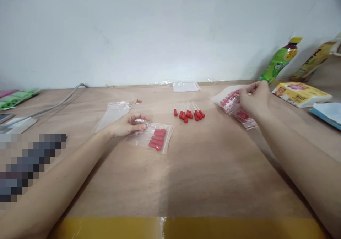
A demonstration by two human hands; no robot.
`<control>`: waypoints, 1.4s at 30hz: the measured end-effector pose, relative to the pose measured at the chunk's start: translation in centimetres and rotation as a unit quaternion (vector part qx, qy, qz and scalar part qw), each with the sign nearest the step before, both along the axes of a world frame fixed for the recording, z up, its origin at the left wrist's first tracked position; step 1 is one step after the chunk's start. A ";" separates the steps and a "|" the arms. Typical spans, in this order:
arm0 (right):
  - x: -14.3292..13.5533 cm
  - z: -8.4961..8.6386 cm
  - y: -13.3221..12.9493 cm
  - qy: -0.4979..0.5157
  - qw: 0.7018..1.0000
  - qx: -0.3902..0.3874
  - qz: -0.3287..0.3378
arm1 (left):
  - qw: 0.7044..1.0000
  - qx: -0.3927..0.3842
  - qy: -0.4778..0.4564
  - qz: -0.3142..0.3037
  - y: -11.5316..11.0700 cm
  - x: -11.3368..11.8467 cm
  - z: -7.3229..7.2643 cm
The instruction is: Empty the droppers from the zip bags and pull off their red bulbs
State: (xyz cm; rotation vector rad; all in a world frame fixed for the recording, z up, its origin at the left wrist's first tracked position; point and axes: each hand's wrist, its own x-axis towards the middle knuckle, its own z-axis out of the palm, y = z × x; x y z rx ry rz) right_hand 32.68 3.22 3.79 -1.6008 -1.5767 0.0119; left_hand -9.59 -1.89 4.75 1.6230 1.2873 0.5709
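My left hand [131, 125] pinches a clear zip bag [167, 139] by one end, thumb on top. Inside it lie several droppers [157, 139] with red rubber bulbs and clear tubes, side by side. Over at the right, my right hand [254, 98] has its fingers closed at another clear zip bag [217, 98] of red-bulbed droppers; its fingertips are partly hidden. Under that bag, more packed red bulbs [243, 116] show. Between my hands, a loose bunch of droppers [188, 114] lies on the table, red bulbs towards me.
Flat clear bags lie beyond my left wrist [114, 113] and by the wall [185, 86]. On the right stand a green drink bottle [279, 63] and a yellow tissue pack [302, 93]. A grey cable [60, 106] crosses the left side. Yellow tape [112, 228] covers the table's near edge.
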 end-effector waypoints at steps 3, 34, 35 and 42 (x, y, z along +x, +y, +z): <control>-0.1 0.3 -1.1 -0.022 0.995 0.007 -0.099 | 1.000 0.018 0.019 -0.007 0.2 0.2 -0.5; -15.0 -4.0 -6.9 0.042 0.913 -0.122 0.388 | 0.946 0.268 0.136 -0.121 -3.2 8.6 -1.4; -15.0 -4.1 -7.0 0.049 0.914 -0.118 0.385 | 0.939 0.284 0.141 -0.133 -2.9 8.6 -1.2; -14.4 -4.0 -7.1 -0.004 0.916 0.025 0.400 | 0.916 0.355 0.134 -0.129 -1.2 9.1 -1.6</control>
